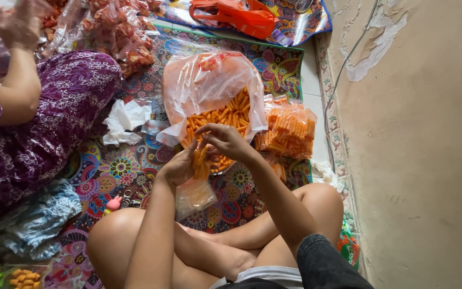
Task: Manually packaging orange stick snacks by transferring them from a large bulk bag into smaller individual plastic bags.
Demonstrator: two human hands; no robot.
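I sit cross-legged on a patterned mat [108,171]. In front of me a large clear plastic bag [209,80] lies open, full of orange snack sticks [225,115]. My left hand [180,167] holds a small clear plastic bag [193,195] that hangs below it, with a few sticks at its mouth. My right hand [224,140] hovers just above, fingers curled around several orange sticks over the pile's near edge.
Filled small packets of orange sticks [290,128] are stacked at the right of the big bag. A person in a purple floral dress [44,118] sits at the left, hands raised. White crumpled plastic [124,120], red snack packets [118,27], an orange bag [241,18], a wall [423,160] at right.
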